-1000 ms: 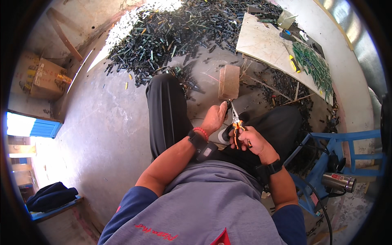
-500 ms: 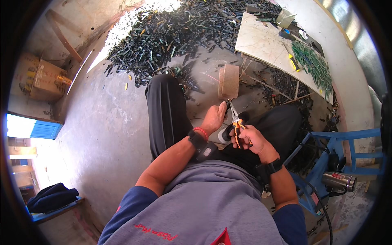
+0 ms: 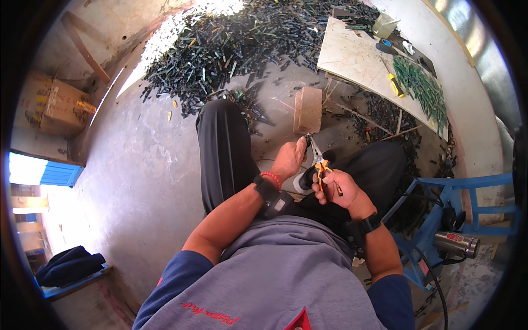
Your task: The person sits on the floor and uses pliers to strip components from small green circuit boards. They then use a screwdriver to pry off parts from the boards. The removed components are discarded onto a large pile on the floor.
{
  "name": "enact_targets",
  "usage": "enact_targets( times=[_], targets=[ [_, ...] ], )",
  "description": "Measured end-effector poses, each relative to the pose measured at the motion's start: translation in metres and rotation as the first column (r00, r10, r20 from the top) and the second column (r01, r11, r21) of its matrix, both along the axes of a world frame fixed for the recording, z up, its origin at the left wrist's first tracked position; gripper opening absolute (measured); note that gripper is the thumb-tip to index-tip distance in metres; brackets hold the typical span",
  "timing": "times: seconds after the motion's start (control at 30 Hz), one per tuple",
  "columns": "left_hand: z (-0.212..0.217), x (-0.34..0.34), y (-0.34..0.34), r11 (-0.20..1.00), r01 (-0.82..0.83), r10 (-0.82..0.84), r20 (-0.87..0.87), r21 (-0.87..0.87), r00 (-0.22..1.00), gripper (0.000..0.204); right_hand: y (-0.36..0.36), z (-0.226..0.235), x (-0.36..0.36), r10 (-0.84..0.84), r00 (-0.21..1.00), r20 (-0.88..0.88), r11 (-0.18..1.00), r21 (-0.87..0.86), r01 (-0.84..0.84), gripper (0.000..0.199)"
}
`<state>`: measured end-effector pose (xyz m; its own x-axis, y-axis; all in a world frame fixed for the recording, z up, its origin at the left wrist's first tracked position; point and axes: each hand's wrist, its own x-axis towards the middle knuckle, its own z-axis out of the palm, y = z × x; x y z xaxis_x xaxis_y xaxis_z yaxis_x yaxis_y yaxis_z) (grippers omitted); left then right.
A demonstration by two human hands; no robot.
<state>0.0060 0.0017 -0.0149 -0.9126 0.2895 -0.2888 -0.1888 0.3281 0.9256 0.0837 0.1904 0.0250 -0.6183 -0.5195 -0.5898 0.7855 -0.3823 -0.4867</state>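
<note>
In front of my lap my left hand point(image 3: 290, 159) is closed, pinching a small dark strip-like piece point(image 3: 308, 141) that is mostly hidden by the fingers. My right hand point(image 3: 342, 188) grips long-nose pliers point(image 3: 319, 159) with orange and black handles. Their metal jaws point up and left and meet the dark piece beside my left fingertips; whether they clamp it is too small to tell. Just beyond my fingers stands a brown brick-like block point(image 3: 309, 110).
A heap of dark strips point(image 3: 220, 52) covers the floor at the back. On the right, a pale board point(image 3: 352, 55) bears green strips point(image 3: 421, 91), a yellow-handled tool point(image 3: 396, 86) and a clear cup point(image 3: 384, 26). A blue chair frame point(image 3: 467, 184) and metal flask point(image 3: 456, 245) are nearby.
The pliers and my right hand have shifted slightly, and the handles sit at a somewhat different angle. My left hand stays nearly in place.
</note>
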Motion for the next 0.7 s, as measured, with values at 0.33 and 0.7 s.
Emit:
enact_targets(
  times=[0.33, 0.7],
  targets=[
    [0.001, 0.0, 0.0, 0.999, -0.017, 0.018, 0.015, -0.027, 1.0, 0.071, -0.009, 0.004, -0.002, 0.044, 0.99, -0.134, 0.942, 0.336, 0.004, 0.017],
    [-0.017, 0.0, 0.001, 0.993, -0.116, 0.113, 0.117, 0.026, 0.987, 0.061, 0.006, -0.003, -0.022, 0.843, 0.508, -0.177, -0.13, 0.849, 0.511, 0.021]
  ],
)
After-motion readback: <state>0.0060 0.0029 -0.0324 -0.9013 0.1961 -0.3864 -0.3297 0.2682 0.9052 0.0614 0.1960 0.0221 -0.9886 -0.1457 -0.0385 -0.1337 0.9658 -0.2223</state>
